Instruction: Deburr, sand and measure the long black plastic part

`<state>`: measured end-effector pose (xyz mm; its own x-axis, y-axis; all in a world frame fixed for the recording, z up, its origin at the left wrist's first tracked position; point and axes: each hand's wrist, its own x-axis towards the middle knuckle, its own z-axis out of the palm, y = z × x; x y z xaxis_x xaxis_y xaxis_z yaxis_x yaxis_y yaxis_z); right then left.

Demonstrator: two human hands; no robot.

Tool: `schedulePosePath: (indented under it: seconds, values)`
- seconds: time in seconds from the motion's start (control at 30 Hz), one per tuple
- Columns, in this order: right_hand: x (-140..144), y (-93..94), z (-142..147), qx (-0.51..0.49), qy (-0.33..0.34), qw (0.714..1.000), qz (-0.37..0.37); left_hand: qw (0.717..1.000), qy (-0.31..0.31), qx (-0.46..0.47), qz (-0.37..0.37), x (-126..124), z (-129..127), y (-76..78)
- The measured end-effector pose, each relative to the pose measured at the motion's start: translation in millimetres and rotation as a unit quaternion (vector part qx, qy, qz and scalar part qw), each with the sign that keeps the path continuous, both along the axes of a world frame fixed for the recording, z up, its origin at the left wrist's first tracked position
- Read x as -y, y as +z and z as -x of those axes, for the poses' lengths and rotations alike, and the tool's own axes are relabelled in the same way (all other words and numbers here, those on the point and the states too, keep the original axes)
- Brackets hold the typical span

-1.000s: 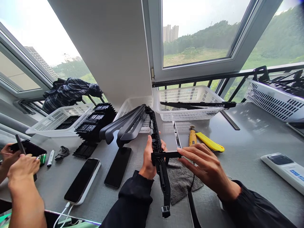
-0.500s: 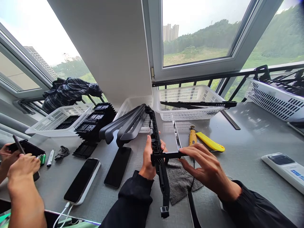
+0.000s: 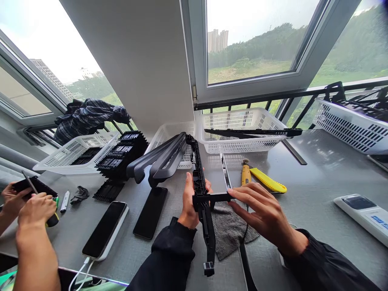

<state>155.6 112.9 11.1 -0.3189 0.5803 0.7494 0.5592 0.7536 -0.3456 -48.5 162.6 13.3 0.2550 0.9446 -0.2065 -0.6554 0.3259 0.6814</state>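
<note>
My left hand [image 3: 190, 204] is closed around a long black plastic trim piece [image 3: 198, 169], held lengthwise with ribs and clips along it. A short black arm [image 3: 216, 197] juts sideways from it to the right. My right hand [image 3: 262, 210] pinches the tip of this arm between thumb and fingertips. A thin silvery strip [image 3: 225, 171] stretches away from those fingertips; I cannot tell whether they hold it too. Beneath the trim piece lies a dark grey cloth [image 3: 227, 234]. A yellow rotary tool [image 3: 245, 173] and a yellow-handled cutter [image 3: 268, 180] lie beyond my right hand.
White baskets [image 3: 236, 147] line the back, near grey curved panels [image 3: 168, 163] and stacked black grid parts [image 3: 121, 155]. Phones [image 3: 150, 214] lie left, a white device [image 3: 363, 216] right. At far left, a co-worker's hands [image 3: 38, 208] hold a black part and a tool.
My hands and the trim piece stay nearly still; its near end shifts slightly left. The co-worker's hands move a little right, with the tool tilted differently.
</note>
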Motion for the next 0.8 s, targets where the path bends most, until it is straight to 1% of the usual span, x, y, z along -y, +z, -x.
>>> schedulePosePath:
  seconds: [0.27, 0.8]
  values:
    - [-0.6, -0.2, 2.2, -0.005, -0.002, 1.000, -0.002, 0.999, 0.038, -0.024, 0.006, 1.6, -2.8, 1.8]
    - [0.6, -0.9, 5.0, -0.007, -0.009, 1.000, -0.008, 0.999, 0.030, -0.018, -0.002, 4.0, -2.1, 3.2]
